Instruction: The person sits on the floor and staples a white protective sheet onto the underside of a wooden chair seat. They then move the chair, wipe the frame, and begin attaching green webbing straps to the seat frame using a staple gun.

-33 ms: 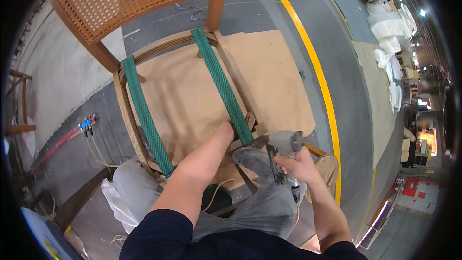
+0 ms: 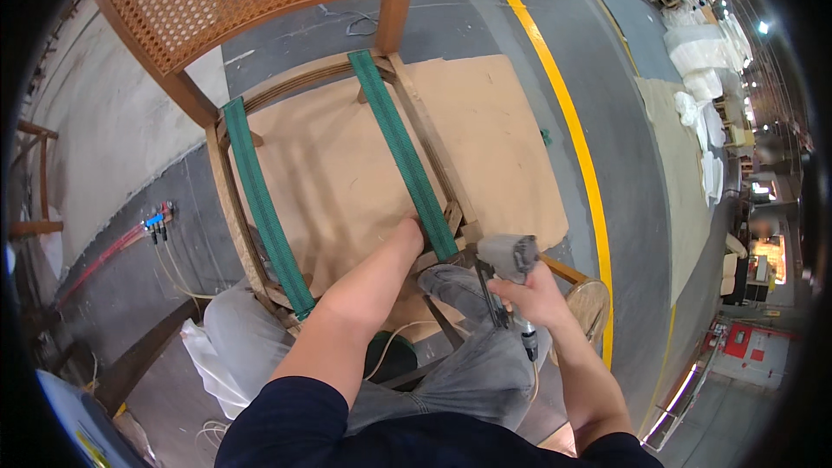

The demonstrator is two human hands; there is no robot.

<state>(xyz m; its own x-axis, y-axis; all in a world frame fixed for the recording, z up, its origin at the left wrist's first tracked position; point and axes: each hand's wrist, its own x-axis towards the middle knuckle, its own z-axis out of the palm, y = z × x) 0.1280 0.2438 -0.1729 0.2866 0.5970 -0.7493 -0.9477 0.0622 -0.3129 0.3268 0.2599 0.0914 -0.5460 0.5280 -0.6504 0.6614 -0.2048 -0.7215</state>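
Note:
A wooden chair frame [image 2: 445, 182] with a cane back [image 2: 251, 0] stands before me, its seat open. Two green webbing straps, a left one [image 2: 262, 199] and a right one [image 2: 400, 147], run from its back rail to its front rail. My left hand [image 2: 411, 230] reaches inside the frame beneath the right strap; its fingers are hidden there. My right hand [image 2: 530, 293] is wrapped round a grey air staple gun [image 2: 507, 258], whose nose is close to the front rail at the right strap's near end. A hose runs down from its handle.
Brown cardboard [image 2: 498, 139] lies on the floor under the chair. Left stands a blue air-hose splitter [image 2: 156, 221] with hoses. A yellow floor line [image 2: 576, 130] passes on the right. A round wooden piece [image 2: 589, 308] is beside my right wrist. White wrapped goods [image 2: 698, 48] stand far right.
The staple gun and my right hand have shifted very slightly left and down. My left arm stays in place, and the chair appears moved only a little in view.

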